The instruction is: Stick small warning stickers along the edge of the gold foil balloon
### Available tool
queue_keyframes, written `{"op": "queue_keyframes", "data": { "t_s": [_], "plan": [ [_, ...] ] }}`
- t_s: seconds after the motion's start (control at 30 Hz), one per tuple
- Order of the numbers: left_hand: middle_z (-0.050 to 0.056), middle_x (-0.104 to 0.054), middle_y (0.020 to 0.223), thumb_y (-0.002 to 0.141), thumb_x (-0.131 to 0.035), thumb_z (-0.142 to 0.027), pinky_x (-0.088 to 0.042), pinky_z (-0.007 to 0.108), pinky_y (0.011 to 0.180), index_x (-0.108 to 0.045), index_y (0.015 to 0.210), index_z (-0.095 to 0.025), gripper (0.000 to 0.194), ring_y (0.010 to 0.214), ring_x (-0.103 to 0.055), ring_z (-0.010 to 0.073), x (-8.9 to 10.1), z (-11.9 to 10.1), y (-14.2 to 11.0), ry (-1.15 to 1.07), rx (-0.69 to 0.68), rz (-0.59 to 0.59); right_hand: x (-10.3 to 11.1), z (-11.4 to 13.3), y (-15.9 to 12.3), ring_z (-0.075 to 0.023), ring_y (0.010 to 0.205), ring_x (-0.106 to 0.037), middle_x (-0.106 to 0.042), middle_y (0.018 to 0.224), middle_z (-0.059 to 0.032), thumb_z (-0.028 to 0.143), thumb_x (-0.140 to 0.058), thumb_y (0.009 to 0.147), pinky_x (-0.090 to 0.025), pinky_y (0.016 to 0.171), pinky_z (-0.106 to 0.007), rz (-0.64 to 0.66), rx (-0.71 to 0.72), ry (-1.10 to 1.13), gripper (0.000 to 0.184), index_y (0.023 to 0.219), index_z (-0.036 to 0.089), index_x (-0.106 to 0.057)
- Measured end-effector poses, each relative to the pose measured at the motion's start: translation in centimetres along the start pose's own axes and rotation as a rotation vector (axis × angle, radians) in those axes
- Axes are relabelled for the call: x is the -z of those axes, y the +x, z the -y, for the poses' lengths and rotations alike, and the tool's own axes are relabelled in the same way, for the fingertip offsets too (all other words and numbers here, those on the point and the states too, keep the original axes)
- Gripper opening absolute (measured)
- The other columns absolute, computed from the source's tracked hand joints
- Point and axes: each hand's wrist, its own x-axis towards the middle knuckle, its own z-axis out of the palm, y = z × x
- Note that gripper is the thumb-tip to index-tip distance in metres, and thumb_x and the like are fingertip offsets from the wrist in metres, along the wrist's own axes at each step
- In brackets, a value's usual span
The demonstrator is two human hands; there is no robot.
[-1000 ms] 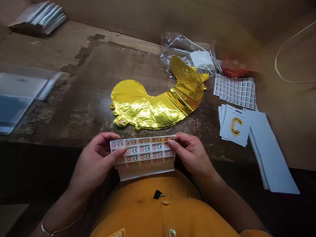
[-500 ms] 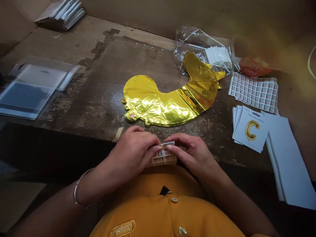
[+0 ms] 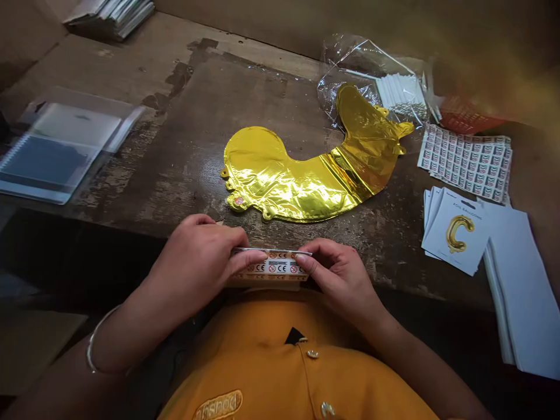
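Observation:
Between my hands, just off the table's front edge, is a sheet of CE stickers (image 3: 280, 269) with its top edge folded over. My left hand (image 3: 205, 251) pinches that edge on the left, thumb laid along it. My right hand (image 3: 339, 268) grips the right end between thumb and fingers. The lower part of the sheet hangs close to my orange shirt. Just beyond lies a flat, gold C-shaped foil balloon (image 3: 297, 181), with small tabs along its lower left edge.
To the right are sticker sheets (image 3: 468, 160), printed balloon cards (image 3: 459, 230) and long white card strips (image 3: 522, 280). White sticks (image 3: 400, 93) lie by clear plastic at the back, near a red basket (image 3: 468, 114). Clear plastic sleeves (image 3: 56, 151) lie left; a paper stack (image 3: 109, 17) stands behind.
My left hand has slid left along the sticker sheet's edge, so more of the sheet shows between my hands. My right hand keeps its hold. The view has shifted slightly.

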Motion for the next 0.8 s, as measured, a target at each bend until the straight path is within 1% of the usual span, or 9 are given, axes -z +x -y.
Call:
{"op": "queue_keyframes", "data": {
  "t_s": [0.07,0.1,0.13,0.2,0.3,0.5,0.6,0.73,0.8],
  "plan": [
    [0.003,-0.073,0.087,0.090,-0.052,-0.056,-0.033,0.043,0.093,-0.065,0.103,-0.020,0.041,0.083,-0.066,0.0228,0.0,-0.5,0.0,0.019,-0.037,-0.099,-0.2,-0.1,0.1,-0.0112,0.064,-0.058,-0.067,0.069,0.0003,0.027,-0.065,0.083,-0.045,0.058,-0.021,-0.004,-0.020,0.022,0.012,0.077,0.017,-0.068],
    [0.002,-0.073,0.092,0.089,-0.055,-0.052,-0.032,0.042,0.096,-0.064,0.109,-0.021,0.038,0.085,-0.066,0.0217,0.0,-0.8,0.1,-0.017,-0.068,-0.105,-0.4,-0.1,0.1,-0.0111,0.063,-0.058,-0.067,0.069,0.0003,0.028,-0.065,0.083,-0.045,0.058,-0.021,0.001,-0.025,0.032,0.013,0.077,0.017,-0.068],
    [0.000,-0.073,0.091,0.090,-0.057,-0.048,-0.032,0.041,0.097,-0.064,0.109,-0.023,0.032,0.084,-0.066,0.0197,-0.1,-1.1,0.2,-0.069,-0.092,-0.081,-0.5,-0.2,0.1,-0.0111,0.063,-0.058,-0.067,0.069,0.0002,0.028,-0.064,0.083,-0.045,0.058,-0.021,0.005,-0.028,0.040,0.013,0.077,0.017,-0.068],
    [-0.005,-0.072,0.079,0.090,-0.058,-0.039,-0.036,0.036,0.090,-0.067,0.094,-0.025,0.017,0.073,-0.064,0.0158,-0.2,-1.5,0.6,-0.174,-0.100,0.019,-0.8,-0.3,0.0,-0.0112,0.063,-0.059,-0.067,0.069,0.0000,0.029,-0.064,0.083,-0.046,0.058,-0.021,0.016,-0.035,0.048,0.014,0.077,0.017,-0.068],
    [-0.005,-0.069,0.070,0.089,-0.058,-0.036,-0.038,0.030,0.070,-0.067,0.080,-0.025,0.017,0.067,-0.060,0.0153,-0.2,-1.4,1.3,-0.260,-0.030,0.136,-1.1,-0.3,-0.2,-0.0117,0.063,-0.060,-0.068,0.068,-0.0002,0.030,-0.064,0.084,-0.046,0.058,-0.021,0.033,-0.043,0.058,0.015,0.077,0.017,-0.068],
    [-0.004,-0.071,0.075,0.087,-0.056,-0.037,-0.036,0.024,0.058,-0.071,0.088,-0.025,0.019,0.068,-0.062,0.0131,-0.1,-1.0,1.8,-0.456,0.082,0.324,-1.0,-0.2,-0.2,-0.0120,0.067,-0.063,-0.070,0.072,0.0002,0.028,-0.062,0.086,-0.048,0.062,-0.022,0.052,0.028,-0.051,0.014,0.079,0.019,-0.069],
    [-0.004,-0.071,0.077,0.086,-0.056,-0.034,-0.039,0.023,0.059,-0.071,0.087,-0.024,0.018,0.068,-0.062,0.0129,-0.3,-0.9,1.6,-0.537,0.111,0.296,0.0,0.1,0.3,-0.0135,0.073,-0.064,-0.071,0.080,-0.0004,0.028,-0.062,0.086,-0.050,0.068,-0.024,0.137,0.059,-0.138,0.010,0.088,0.020,-0.069],
    [-0.004,-0.072,0.076,0.084,-0.058,-0.032,-0.041,0.022,0.058,-0.072,0.086,-0.024,0.017,0.065,-0.062,0.0126,-0.2,-0.7,1.5,-0.577,0.124,0.280,1.7,1.1,1.1,-0.0185,0.091,-0.063,-0.068,0.098,-0.0051,0.027,-0.067,0.083,-0.051,0.080,-0.032,0.082,0.230,-0.328,0.022,0.104,0.021,-0.066],
    [-0.004,-0.071,0.074,0.082,-0.059,-0.032,-0.041,0.021,0.056,-0.072,0.085,-0.023,0.016,0.063,-0.062,0.0123,0.0,-0.6,1.6,-0.598,0.139,0.302,2.0,1.8,1.4,-0.0193,0.093,-0.061,-0.066,0.099,-0.0068,0.025,-0.064,0.085,-0.050,0.081,-0.033,0.055,0.352,-0.456,0.019,0.104,0.021,-0.066]
  ]
}}
